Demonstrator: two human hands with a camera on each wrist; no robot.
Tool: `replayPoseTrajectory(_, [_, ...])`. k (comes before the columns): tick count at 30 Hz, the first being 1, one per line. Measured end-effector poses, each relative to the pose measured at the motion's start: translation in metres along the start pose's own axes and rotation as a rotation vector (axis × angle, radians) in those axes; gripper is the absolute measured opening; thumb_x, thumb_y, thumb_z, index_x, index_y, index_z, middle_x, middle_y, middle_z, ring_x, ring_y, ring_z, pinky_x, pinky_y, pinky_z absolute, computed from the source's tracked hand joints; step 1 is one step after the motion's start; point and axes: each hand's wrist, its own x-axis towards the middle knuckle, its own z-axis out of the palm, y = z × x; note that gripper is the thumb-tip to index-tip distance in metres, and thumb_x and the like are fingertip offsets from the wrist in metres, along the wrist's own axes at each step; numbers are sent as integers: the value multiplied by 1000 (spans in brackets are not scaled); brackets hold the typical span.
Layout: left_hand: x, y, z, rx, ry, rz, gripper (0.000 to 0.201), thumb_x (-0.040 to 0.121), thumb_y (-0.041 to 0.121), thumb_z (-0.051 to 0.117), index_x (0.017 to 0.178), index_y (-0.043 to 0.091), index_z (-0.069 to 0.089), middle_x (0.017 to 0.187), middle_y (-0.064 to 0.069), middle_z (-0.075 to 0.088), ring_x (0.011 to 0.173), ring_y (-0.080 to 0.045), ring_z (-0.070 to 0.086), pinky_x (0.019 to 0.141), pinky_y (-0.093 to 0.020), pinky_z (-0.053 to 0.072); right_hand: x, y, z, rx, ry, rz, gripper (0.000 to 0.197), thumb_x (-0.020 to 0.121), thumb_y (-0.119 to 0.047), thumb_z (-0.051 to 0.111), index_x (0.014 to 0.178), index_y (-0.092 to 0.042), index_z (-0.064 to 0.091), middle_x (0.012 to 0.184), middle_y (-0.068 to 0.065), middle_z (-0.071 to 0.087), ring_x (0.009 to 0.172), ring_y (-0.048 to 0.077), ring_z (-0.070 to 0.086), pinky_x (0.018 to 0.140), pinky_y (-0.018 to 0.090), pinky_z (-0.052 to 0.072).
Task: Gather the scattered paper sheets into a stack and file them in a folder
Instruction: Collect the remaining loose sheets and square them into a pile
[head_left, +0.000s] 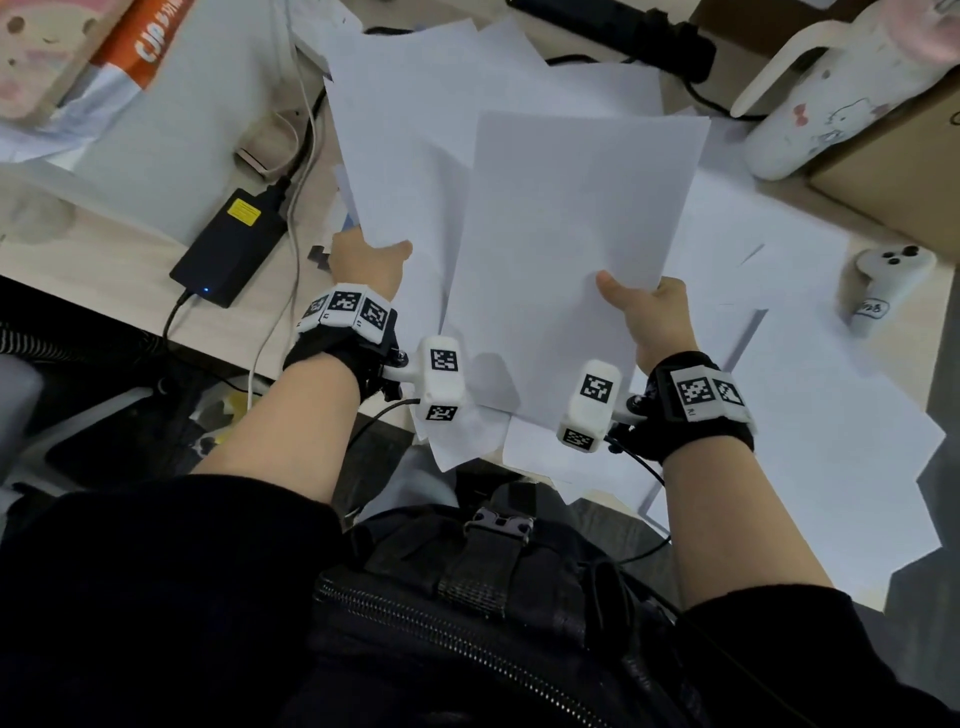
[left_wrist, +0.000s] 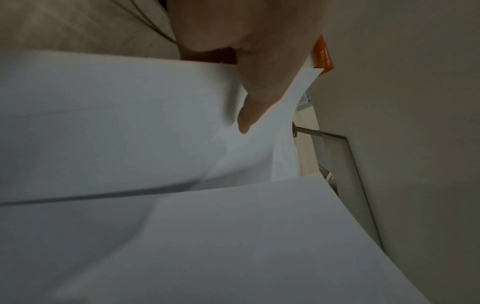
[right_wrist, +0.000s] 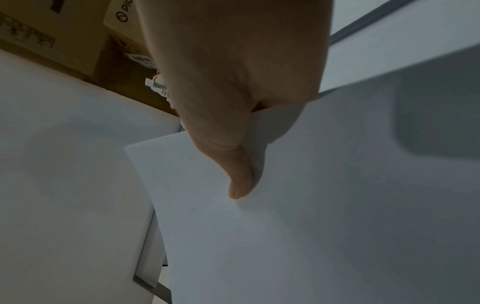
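Left hand (head_left: 367, 260): grip pinching a plain white paper sheet (head_left: 395, 171), lifted off the pale wooden worktop (head_left: 104, 249).
Right hand (head_left: 655, 317): grip pinching another white sheet (head_left: 571, 218), overlapping the first.
Loose white sheets (head_left: 810, 405): scattered underneath, rightwards.

Light wood desk (head_left: 67, 254), cardboard box (head_left: 893, 171) right.

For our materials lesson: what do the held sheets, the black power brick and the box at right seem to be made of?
Sheets: thin matte white paper, bending where pinched.
Power brick: probably black plastic with a slight sheen, carrying a yellow label.
Box: looks like brown matte cardboard.
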Motion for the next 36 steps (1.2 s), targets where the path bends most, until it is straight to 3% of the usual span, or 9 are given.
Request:
replayPoseTrajectory(3, [6, 5, 2, -6, -14, -21, 31, 81, 13, 67, 109, 0, 64, 108, -10, 69, 98, -24, 65, 81, -28, 51, 3, 2, 1, 4, -14, -10, 11, 86, -10, 68, 93, -3, 64, 81, 0, 65, 70, 12, 63, 60, 19, 55])
replayPoseTrajectory(6, [9, 10, 2, 14, 12, -42, 31, 83, 17, 64, 109, 0, 64, 108, -11, 69, 99, -26, 65, 81, -28, 50, 5, 3, 3, 1, -4, -8, 6, 86, -10, 68, 86, -8, 63, 81, -1, 65, 69, 12, 63, 57, 17, 53])
replayPoseTrajectory(10, [4, 19, -6, -28, 57, 51, 26, 84, 15, 65, 105, 0, 68, 106, -12, 70, 97, -25, 66, 83, -30, 52, 5, 1, 6, 15, 35, 3, 12, 86, -9, 68, 96, -3, 63, 80, 1, 64, 67, 13, 61, 64, 25, 53])
replayPoseTrajectory(17, [-11, 53, -41, -259, 39, 223, 21, 84, 8, 66, 102, -2, 67, 98, -3, 67, 88, -14, 64, 86, -33, 54, -11, -23, 13, 132, 63, -21, 21, 86, -9, 67, 74, -17, 52, 78, -2, 60, 72, 17, 60, 71, 32, 52])
replayPoseTrajectory(20, [-14, 71, -54, -332, 9, 220, 8, 85, 6, 66, 87, 10, 60, 97, -3, 63, 89, -12, 62, 86, -30, 53, -24, -37, 16, 194, 26, -83, 23, 88, -8, 65, 75, -18, 48, 78, -4, 58, 69, 9, 57, 67, 23, 51])
replayPoseTrajectory(24, [-15, 93, -70, -388, -27, 255, 29, 83, 14, 71, 83, 22, 43, 88, 9, 57, 81, -2, 60, 81, -23, 51, -34, -57, 23, 237, -37, -175, 21, 89, -8, 62, 77, -18, 48, 79, -5, 58, 68, 4, 57, 61, 14, 50])
replayPoseTrajectory(30, [-23, 129, -97, -456, -123, 333, 38, 77, 18, 77, 90, 25, 42, 97, 8, 60, 97, -11, 62, 93, -33, 51, -30, -78, 26, 290, -52, -204, 25, 85, -18, 70, 98, -13, 50, 94, 1, 64, 83, 11, 64, 73, 26, 52])
replayPoseTrajectory(33, [-33, 147, -106, -470, -188, 418, 33, 83, 6, 70, 85, 25, 43, 76, 19, 65, 72, 8, 64, 79, -20, 54, -30, -89, 28, 355, -44, -247, 30, 83, -15, 72, 97, -15, 45, 96, -3, 62, 84, 6, 62, 76, 21, 49])
replayPoseTrajectory(36, [-38, 162, -108, -474, -237, 490, 28, 81, -5, 66, 87, 17, 51, 69, 17, 66, 64, 6, 65, 64, -16, 53, -34, -101, 28, 423, -23, -320, 29, 83, -7, 70, 103, -9, 49, 93, -4, 65, 78, 0, 65, 76, 16, 50])
